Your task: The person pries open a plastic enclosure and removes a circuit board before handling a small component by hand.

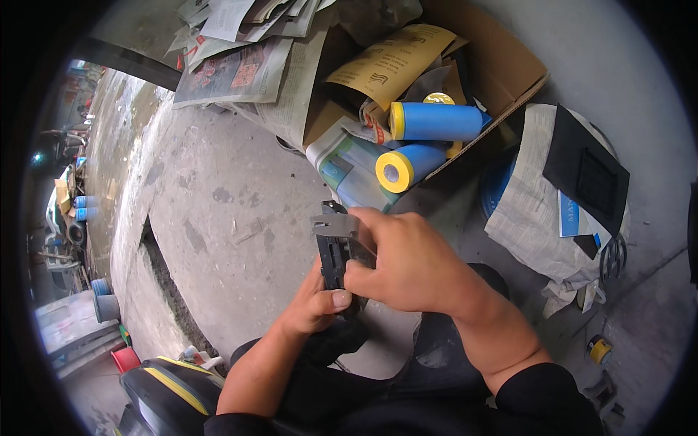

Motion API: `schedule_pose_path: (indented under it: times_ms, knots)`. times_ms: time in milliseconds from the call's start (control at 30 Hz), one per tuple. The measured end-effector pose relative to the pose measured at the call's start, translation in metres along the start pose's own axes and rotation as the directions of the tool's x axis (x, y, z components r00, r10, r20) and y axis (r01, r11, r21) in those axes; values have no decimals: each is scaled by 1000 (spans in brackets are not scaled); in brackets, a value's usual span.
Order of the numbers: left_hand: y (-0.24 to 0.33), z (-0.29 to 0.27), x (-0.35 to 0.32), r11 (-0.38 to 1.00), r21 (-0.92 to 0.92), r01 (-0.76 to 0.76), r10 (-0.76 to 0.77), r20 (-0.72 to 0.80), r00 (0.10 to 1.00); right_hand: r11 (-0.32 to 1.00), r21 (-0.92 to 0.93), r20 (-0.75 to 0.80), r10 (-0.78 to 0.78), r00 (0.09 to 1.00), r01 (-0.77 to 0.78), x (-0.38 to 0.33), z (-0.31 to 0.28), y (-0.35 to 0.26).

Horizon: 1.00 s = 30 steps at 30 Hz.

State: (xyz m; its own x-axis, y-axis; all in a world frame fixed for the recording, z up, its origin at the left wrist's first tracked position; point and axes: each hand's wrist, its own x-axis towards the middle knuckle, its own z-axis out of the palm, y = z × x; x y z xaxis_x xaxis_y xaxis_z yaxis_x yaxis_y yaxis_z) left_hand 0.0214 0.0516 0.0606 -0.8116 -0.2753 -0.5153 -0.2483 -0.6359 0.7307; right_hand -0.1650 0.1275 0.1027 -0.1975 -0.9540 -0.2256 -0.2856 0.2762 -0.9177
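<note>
My left hand (314, 305) is closed around a black, slotted, bracket-like part (331, 254), its thumb pressed along the near end. The part stands roughly upright in front of my knees. From the right, my right hand (407, 254) reaches over it with curled fingers, pinching a thin grey piece (334, 225) that lies across the part's upper end. The grey piece has a notched edge and is partly blurred, so its exact kind does not show. My right fingers hide much of the part's right side.
Ahead is a cardboard box (509, 54) with blue rolls with yellow ends (440, 121) and a tan printed sheet (392, 62). Newspapers (240, 73) lie left of it. On the right, paper and a black sheet (589, 171) cover a blue container. A black-and-yellow bag (171, 389) sits lower left.
</note>
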Motion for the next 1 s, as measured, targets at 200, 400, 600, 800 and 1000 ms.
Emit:
schedule_pose_path:
  times_ms: [200,400,600,800,1000]
  knots:
    - [3,3,0,1000,-12,9,-10,-30,1000,997,72,-6,10,1000,-9,2,-3,1]
    - [4,-1,4,994,31,-105,106,-17,994,985,157,-48,-60,997,67,7,1,4]
    - [28,-1,5,958,98,-269,270,2,963,989,139,-74,-42,996,52,-1,-8,-3]
    - [34,-6,5,929,96,-357,364,-59,930,958,241,25,-166,986,155,5,-5,0]
    - [27,-10,11,938,79,-339,346,-116,931,935,337,149,-171,974,113,12,7,-1]
